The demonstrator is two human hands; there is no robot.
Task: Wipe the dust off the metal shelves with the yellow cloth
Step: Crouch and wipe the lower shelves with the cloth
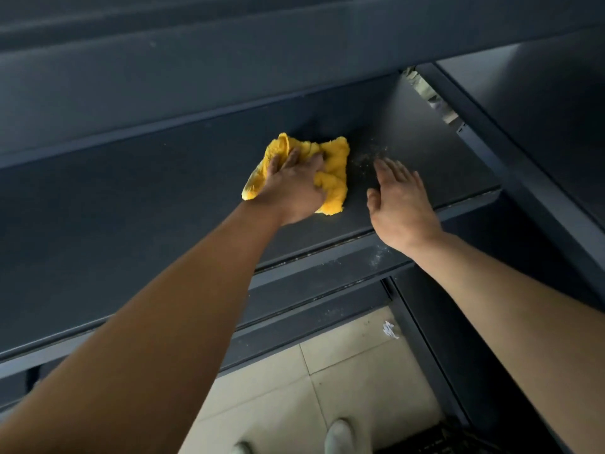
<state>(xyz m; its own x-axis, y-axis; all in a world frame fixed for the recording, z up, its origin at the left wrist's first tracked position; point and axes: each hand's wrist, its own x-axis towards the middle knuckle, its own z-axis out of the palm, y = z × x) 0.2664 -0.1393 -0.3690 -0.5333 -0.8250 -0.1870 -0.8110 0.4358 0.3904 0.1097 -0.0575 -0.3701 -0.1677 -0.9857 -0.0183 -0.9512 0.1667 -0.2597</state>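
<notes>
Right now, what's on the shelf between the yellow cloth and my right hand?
In the head view, only a scatter of dust specks on bare shelf between yellow cloth and right hand.

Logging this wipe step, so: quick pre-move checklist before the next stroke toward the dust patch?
1. Cloth under control: left hand presses down on the yellow cloth, fingers spread over it. Ok.
2. Cloth flat on the shelf: bunched and crumpled, only partly spread. Not ok.
3. Dust left to clear: specks lie just right of the cloth, and more on the front rail. Not ok.
4. Path to the specks: right hand lies open at the near edge of the patch. Not ok.
5. Shelf surface otherwise free of objects along the stroke. Ok.
6. Cloth underside cleanliness: hidden. Cannot tell.
</notes>
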